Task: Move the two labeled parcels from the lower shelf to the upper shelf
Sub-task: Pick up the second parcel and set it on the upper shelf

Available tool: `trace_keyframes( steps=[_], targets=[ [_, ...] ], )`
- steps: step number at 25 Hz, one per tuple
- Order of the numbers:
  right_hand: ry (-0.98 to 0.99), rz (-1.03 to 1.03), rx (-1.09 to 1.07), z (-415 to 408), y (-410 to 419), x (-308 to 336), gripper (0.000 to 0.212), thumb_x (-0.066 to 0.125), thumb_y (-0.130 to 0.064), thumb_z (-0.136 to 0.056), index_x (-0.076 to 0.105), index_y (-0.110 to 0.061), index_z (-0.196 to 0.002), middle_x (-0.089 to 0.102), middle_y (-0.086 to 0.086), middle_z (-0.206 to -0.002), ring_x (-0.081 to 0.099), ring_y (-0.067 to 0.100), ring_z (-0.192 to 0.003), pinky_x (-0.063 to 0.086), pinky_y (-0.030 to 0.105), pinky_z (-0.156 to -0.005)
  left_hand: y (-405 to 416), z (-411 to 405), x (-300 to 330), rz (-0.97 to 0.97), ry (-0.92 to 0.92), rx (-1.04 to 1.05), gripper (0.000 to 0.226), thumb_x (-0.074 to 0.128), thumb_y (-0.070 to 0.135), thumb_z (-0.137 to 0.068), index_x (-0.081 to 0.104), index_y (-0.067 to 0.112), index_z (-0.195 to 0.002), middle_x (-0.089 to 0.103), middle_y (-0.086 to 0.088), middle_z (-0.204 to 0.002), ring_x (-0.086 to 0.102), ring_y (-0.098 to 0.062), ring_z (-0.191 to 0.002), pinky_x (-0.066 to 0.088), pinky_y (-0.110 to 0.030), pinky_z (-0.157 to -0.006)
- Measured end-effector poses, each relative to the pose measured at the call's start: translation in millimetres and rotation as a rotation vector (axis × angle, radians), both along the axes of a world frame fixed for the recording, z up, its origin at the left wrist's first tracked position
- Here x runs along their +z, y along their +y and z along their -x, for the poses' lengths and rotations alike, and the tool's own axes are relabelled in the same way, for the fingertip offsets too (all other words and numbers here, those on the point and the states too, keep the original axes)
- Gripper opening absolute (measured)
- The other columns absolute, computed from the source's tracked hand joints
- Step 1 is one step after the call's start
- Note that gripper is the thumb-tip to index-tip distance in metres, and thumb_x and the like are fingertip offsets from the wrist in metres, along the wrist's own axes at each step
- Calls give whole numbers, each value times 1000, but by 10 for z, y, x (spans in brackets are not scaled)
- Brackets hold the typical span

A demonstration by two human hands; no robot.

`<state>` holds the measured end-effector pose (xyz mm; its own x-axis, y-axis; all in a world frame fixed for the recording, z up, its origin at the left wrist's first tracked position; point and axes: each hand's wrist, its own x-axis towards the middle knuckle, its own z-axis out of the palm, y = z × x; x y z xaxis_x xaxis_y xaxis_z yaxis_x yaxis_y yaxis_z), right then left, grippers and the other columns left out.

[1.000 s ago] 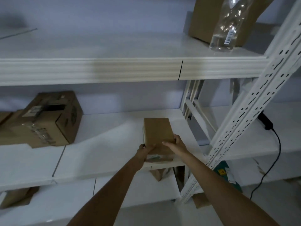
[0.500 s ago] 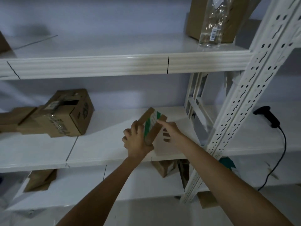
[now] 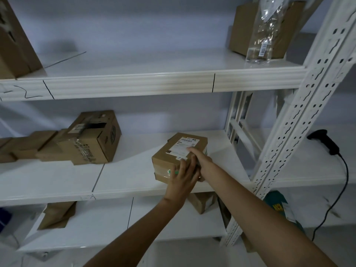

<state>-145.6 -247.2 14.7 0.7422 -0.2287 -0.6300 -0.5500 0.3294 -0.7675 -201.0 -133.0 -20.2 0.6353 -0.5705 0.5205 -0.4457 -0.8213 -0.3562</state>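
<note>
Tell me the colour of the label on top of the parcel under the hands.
White label, orange strip at its far edge; head view.

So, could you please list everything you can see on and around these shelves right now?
Labeled parcel: one, brown with a white label on top, middle shelf, seemingly stacked on a second brown parcel.
Cardboard boxes: a cluster, brown, left on the middle shelf.
Box: one, brown, right on the top shelf.
Clear plastic bag: one, barcode sticker, leaning against that box.
Large box: one, brown, top shelf far left.
Barcode scanner: one, black, corded, far right.
Bottom-shelf boxes: two, brown.
Upright post: white, perforated.
Left hand: on the parcels' front.
Right hand: on the labeled parcel's right side.
</note>
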Motion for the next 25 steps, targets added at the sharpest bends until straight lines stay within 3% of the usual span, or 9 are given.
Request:
trace_keyframes(
  steps=[3, 6, 9, 11, 13, 15, 18, 22, 25],
  targets=[
    [-79, 32, -6, -9, -146, -11, 89, 87, -41, -64, 37, -16, -134, 62, 12, -120, 65, 28, -99, 54, 38, -70, 46, 80, 125, 217, 142, -49, 78, 76, 55, -63, 59, 20, -131, 64, -13, -138, 66, -34, -102, 56, -41, -82],
    [-159, 63, 53, -20, -288, -44, 92, 88, -39, -64, 40, -15, -139, 66, 14, -120, 67, 30, -103, 56, 41, -79, 205, -107, 407, 656, 331, 96, 71, 61, 57, -79, 53, 10, -132, 58, -14, -137, 59, -34, -115, 52, -44, -92],
    [-248, 74, 142, 24, -359, -64, 95, 89, -39, -61, 38, -24, -140, 68, 10, -118, 68, 27, -104, 58, 43, -84, 511, -537, 615, 1071, 919, 288, 85, 74, 46, -82, 35, 13, -150, 40, -14, -152, 43, -37, -138, 40, -49, -113],
    [-296, 60, 215, 55, -375, -56, 95, 89, -36, -58, 40, -28, -139, 71, 7, -115, 70, 26, -103, 59, 43, -82, 738, -723, 598, 1418, 1451, 151, 92, 78, 38, -83, 25, 20, -156, 43, -12, -155, 45, -36, -140, 35, -53, -119],
    [-335, 60, 283, 66, -378, -36, 90, 89, -32, -58, 42, -31, -135, 74, 4, -110, 71, 23, -101, 59, 40, -78, 912, -768, 460, 1547, 1719, -6, 102, 86, 37, -72, 30, 23, -156, 53, -15, -149, 53, -38, -135, 37, -58, -116],
    [-358, 81, 334, 68, -378, -16, 89, 91, -32, -55, 43, -34, -130, 77, 1, -105, 73, 22, -100, 60, 42, -82, 987, -739, 358, 1547, 1770, -98, 117, 95, 42, -54, 37, 22, -153, 55, -17, -148, 53, -41, -136, 37, -63, -115],
    [-366, 79, 364, 74, -393, -21, 85, 90, -29, -59, 43, -33, -130, 75, 6, -112, 71, 25, -106, 58, 47, -92, 1013, -728, 298, 1591, 1745, -141, 124, 98, 46, -44, 39, 22, -152, 55, -18, -149, 53, -42, -136, 37, -64, -114],
    [-363, 63, 354, 76, -421, -27, 75, 86, -21, -73, 42, -31, -133, 73, 6, -113, 71, 25, -104, 59, 45, -87, 996, -727, 356, 1587, 1707, -162, 131, 98, 46, -40, 37, 22, -153, 55, -18, -148, 53, -42, -136, 37, -64, -114],
    [-376, 58, 363, 87, -421, 4, 79, 87, -24, -68, 42, -32, -133, 72, 6, -114, 71, 25, -104, 59, 43, -84, 978, -691, 400, 1591, 1700, -168, 136, 99, 46, -36, 36, 22, -153, 55, -17, -148, 54, -41, -135, 37, -63, -114]
  ],
)
